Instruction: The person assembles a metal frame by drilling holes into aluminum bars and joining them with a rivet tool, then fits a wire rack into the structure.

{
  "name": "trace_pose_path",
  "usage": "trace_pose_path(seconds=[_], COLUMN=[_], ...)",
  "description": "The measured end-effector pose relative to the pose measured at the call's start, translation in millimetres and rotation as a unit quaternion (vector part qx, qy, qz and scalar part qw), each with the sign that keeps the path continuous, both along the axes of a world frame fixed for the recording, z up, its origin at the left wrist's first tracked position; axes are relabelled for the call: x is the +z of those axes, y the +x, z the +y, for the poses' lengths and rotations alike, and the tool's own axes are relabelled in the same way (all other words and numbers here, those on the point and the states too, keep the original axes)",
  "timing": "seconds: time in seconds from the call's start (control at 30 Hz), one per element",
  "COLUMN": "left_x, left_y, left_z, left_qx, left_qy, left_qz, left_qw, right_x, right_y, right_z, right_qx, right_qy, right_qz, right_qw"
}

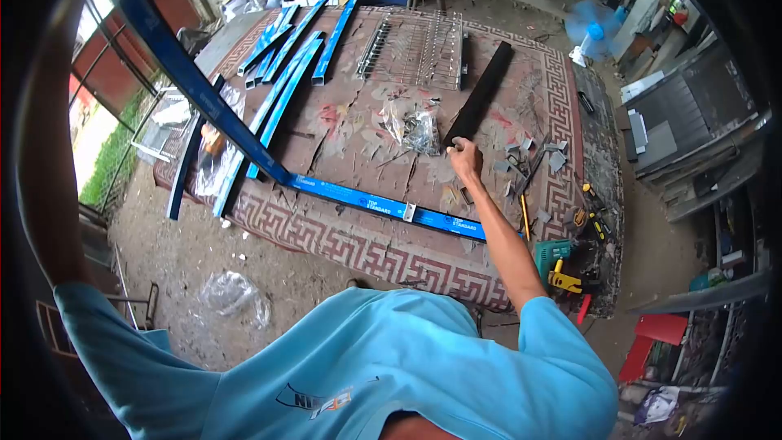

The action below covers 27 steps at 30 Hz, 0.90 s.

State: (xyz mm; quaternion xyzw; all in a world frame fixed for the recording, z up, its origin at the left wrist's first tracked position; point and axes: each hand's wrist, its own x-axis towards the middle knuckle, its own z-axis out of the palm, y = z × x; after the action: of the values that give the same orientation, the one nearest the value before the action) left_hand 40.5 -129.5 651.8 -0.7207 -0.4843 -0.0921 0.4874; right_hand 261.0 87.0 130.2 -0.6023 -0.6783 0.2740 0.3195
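Observation:
My right hand (464,157) is closed at the near end of a long black bar (482,94), which lies slanting away across the carpeted table. Left of this hand is a clear plastic bag of small metal parts (417,130). A blue-wrapped metal tube (358,197) lies along the near side of the table with a small metal bracket (409,212) on it. At its left end it meets another blue-wrapped tube (208,98) that rises toward the upper left. My left arm reaches up along the left edge, its hand out of view.
Several blue tubes (285,73) lie at the table's far left, beside a wire rack (415,49). A green power tool (552,257), a yellow-handled tool (564,279) and metal scraps (556,159) are at the right. A blue fan (595,31) stands beyond the table.

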Motion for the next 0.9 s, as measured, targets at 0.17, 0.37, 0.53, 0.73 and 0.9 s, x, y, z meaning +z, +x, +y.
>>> trace_pose_path(seconds=[0.17,0.37,0.53,0.73,0.9], left_x=[8,6,-48,-250,-524], left_y=[-30,-56,-63,-71,-33], left_z=[2,-5,-52,20,80], left_qx=[-0.042,-0.064,-0.031,-0.229,-0.096], left_qy=[0.027,-0.008,-0.142,-0.265,-0.573], left_qz=[0.044,0.067,-0.124,-0.539,-0.503], left_qw=[0.998,0.996,0.982,0.766,0.64], right_x=[-45,-101,-84,-15,-18], right_y=[-33,-53,9,102,126], right_z=[55,104,140,-75,-124], right_qx=[-0.098,-0.166,-0.04,0.148,-0.159], right_qy=[-0.005,-0.103,-0.384,-0.261,-0.247], right_qz=[-0.043,-0.184,0.508,0.676,0.637], right_qw=[0.994,0.963,0.77,0.674,0.712])
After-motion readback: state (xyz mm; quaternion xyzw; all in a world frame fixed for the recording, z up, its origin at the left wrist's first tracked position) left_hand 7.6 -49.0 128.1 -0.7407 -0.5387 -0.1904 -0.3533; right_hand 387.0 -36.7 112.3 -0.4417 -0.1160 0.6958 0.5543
